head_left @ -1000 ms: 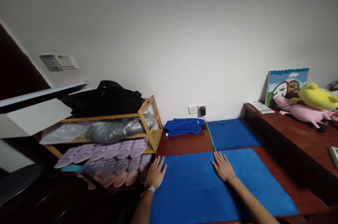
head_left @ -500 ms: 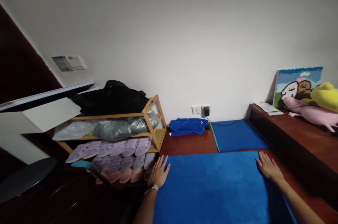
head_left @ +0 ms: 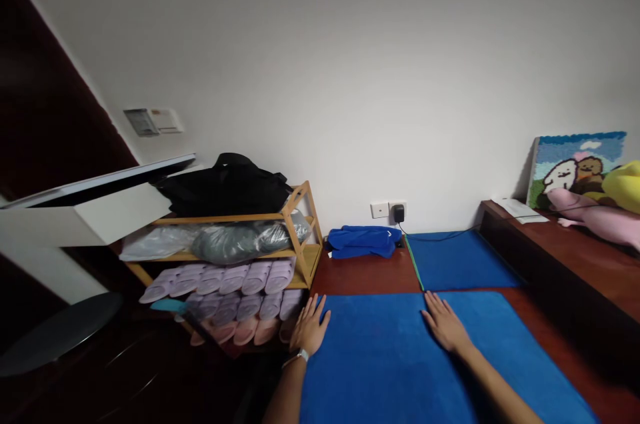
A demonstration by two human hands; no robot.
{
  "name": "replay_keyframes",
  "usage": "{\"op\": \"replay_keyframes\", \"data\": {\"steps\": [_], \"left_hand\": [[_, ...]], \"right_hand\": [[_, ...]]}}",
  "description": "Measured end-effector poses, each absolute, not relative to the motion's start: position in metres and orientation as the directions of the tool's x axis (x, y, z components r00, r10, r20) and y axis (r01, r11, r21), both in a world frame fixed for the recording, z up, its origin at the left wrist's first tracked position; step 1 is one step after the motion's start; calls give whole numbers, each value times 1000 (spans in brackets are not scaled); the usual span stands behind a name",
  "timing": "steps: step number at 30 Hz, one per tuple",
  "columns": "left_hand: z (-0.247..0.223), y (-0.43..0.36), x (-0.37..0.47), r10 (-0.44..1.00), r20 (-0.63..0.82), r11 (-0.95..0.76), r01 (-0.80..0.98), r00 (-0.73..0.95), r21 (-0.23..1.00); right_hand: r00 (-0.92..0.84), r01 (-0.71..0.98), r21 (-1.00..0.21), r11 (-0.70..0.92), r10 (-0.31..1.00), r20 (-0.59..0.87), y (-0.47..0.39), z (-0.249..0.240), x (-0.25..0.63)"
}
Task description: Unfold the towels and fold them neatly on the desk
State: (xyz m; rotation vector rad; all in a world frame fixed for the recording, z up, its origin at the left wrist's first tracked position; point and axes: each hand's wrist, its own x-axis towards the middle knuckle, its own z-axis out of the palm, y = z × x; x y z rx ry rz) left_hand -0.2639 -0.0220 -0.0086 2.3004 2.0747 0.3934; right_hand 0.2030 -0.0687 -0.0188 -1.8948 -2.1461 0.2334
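A large blue cloth point(head_left: 380, 351) lies spread flat on the reddish-brown tabletop point(head_left: 370, 275). On its far left corner rests my left hand point(head_left: 309, 329), palm down with fingers apart, a watch on the wrist. My right hand point(head_left: 444, 325) lies flat near the middle of the cloth's far edge, fingers stretched out, holding nothing. Beyond the cloth, a folded darker blue cloth point(head_left: 364, 241) sits by the wall. To its right, a flat blue cloth with a green edge point(head_left: 463, 261) touches or nearly touches the large one.
A wooden rack point(head_left: 306, 257) on the left holds a black bag point(head_left: 227, 187), plastic-wrapped items and several slippers point(head_left: 225, 281). A black plug point(head_left: 399, 213) with a cable is in the wall. The raised right ledge point(head_left: 575, 244) bears papers, plush toys and a dog picture.
My right hand has moved left from the large cloth's far right corner to the middle of its far edge. My left hand stays at the left corner. The view has shifted slightly.
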Motion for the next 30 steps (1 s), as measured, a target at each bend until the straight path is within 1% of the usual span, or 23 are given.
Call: {"op": "replay_keyframes", "data": {"steps": [3, 6, 8, 10, 14, 16, 18, 20, 22, 23, 25, 27, 28, 30], "left_hand": [[-10, -21, -265, 983, 164, -108, 977, 78, 182], [-12, -20, -266, 982, 171, -110, 977, 79, 184], [-12, -19, -265, 981, 179, -112, 976, 79, 185], [-12, -19, -265, 980, 185, -114, 977, 80, 183], [-10, -20, -264, 980, 180, -113, 978, 81, 176], [-9, -20, -264, 982, 168, -112, 978, 82, 175], [-9, -21, -263, 983, 163, -112, 978, 83, 175], [-9, -21, -263, 982, 169, -113, 977, 83, 179], [-9, -22, -262, 981, 176, -114, 976, 81, 186], [-8, -22, -262, 981, 177, -113, 975, 80, 190], [-8, -23, -261, 981, 177, -117, 974, 82, 195], [-7, -23, -261, 979, 183, -123, 973, 88, 193], [-7, -23, -261, 978, 185, -127, 973, 91, 191], [-7, -22, -262, 977, 188, -132, 974, 97, 185]], "right_hand": [[44, 971, -238, -34, 998, 34, -78, -30, 279], [226, 961, -155, -228, 974, -30, -88, -38, 355], [290, 948, -121, -295, 955, -57, -93, -38, 383], [310, 939, -137, -316, 949, -66, -96, -33, 392], [334, 913, -224, -340, 940, -62, -97, -15, 385], [369, 897, -238, -372, 928, -58, -95, -6, 377], [400, 886, -245, -394, 916, -25, -92, -1, 359], [377, 898, -255, -359, 926, 25, -86, 0, 324], [257, 935, -270, -229, 964, 72, -81, -1, 271], [171, 950, -279, -139, 981, 95, -79, -2, 241], [-79, 942, -311, 127, 983, 164, -76, -3, 180], [-221, 904, -332, 269, 960, 174, -75, -4, 136], [-257, 892, -339, 300, 952, 168, -75, -4, 124], [-266, 890, -343, 300, 953, 143, -75, -5, 122]]}}
